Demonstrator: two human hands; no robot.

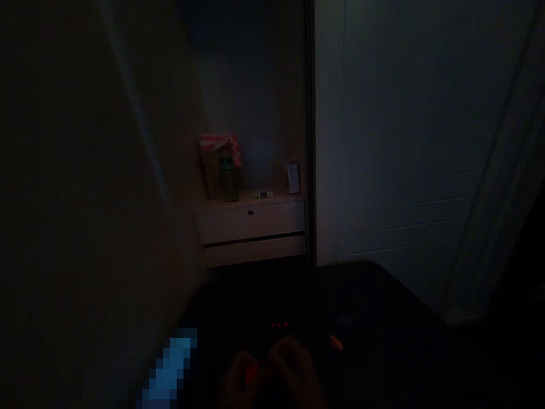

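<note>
The picture is very dark. Low in the middle, my left hand (240, 378) has its fingers curled round a small glowing red thing (251, 372) too dim to name. Close beside it on the right is my right hand (293, 366), its thumb and forefinger bent together near the left fingertips; anything between them is too small to make out. Three small red dots (279, 325) show on the dark surface beyond my hands. An orange-red object (336, 342) lies to the right of my right hand.
A black surface (366, 284) spreads under my hands. Behind it stands a cabinet with drawers (272, 224), bearing a bottle (230, 182), a bag with red and white cloth (219, 141) and a small box (293, 178). A pale panel rises at right; a pixelated blue patch sits lower left.
</note>
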